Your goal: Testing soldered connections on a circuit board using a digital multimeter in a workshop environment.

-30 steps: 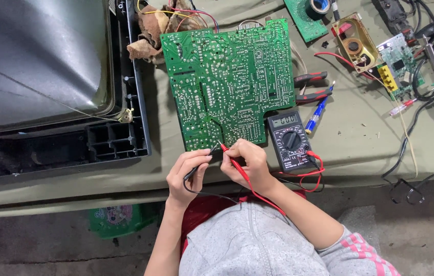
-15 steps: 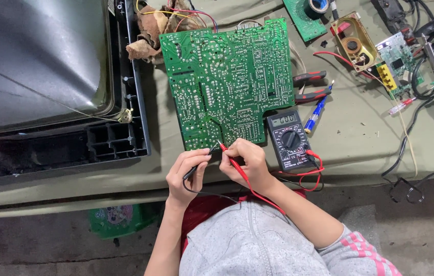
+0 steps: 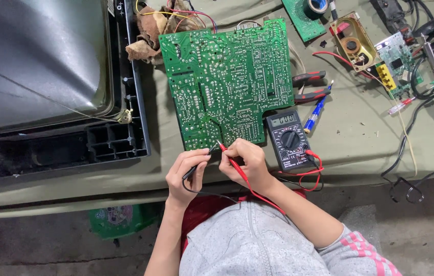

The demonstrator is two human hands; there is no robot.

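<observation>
Right hand [image 3: 245, 164] pinches the red probe [image 3: 233, 161], long axis diagonal, tip pointing upper-left onto the green circuit board [image 3: 224, 82] bottom edge mid-frame. Left hand [image 3: 186, 174] pinches the black probe [image 3: 200, 162], tip angled up-right.

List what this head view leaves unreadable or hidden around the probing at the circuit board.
- Probe tips: too small to tell which solder points on the green circuit board they touch.
- Black probe: mostly wrapped by the left hand.
- Red probe: lower shaft covered by the right hand.
- Multimeter: dial setting too small.
- Television set: cut off by the left and top edges.
</observation>
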